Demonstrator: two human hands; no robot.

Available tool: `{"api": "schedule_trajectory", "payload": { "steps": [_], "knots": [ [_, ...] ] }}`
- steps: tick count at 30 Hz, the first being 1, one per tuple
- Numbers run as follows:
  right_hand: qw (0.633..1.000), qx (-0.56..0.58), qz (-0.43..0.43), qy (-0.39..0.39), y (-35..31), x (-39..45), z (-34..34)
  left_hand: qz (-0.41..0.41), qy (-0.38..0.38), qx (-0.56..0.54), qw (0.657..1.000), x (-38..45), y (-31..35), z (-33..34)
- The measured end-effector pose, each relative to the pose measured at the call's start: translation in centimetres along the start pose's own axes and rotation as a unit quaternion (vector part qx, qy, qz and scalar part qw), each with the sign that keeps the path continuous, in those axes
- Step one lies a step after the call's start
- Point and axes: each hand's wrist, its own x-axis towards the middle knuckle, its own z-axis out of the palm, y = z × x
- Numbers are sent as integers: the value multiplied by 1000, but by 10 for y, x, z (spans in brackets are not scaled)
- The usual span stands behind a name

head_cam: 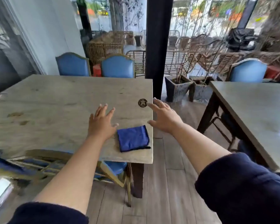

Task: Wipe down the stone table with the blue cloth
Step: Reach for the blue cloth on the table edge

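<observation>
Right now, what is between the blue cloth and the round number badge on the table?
In the head view, only bare stone table lies between the blue cloth and the round badge; both hands sit off to the sides.

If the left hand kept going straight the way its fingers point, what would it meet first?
Probably nothing but bare tabletop. The left hand points away across the stone table, fingers spread; the blue cloth lies beside its wrist, not ahead. Its height above the surface is unclear.
</observation>
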Motion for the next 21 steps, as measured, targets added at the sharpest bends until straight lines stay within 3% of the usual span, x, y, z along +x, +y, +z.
{"api": "schedule_trajectory", "payload": {
  "steps": [9,17,21],
  "knots": [
    [989,24,-45,-137,43,106,80,-71,-102,-2,992,77,7,89],
    [953,12,-144,-265,75,172,137,-157,-200,-104,962,93,14,146],
    [933,-1,-180,-311,85,185,159,-183,-234,-28,954,97,23,159]
  ]
}}
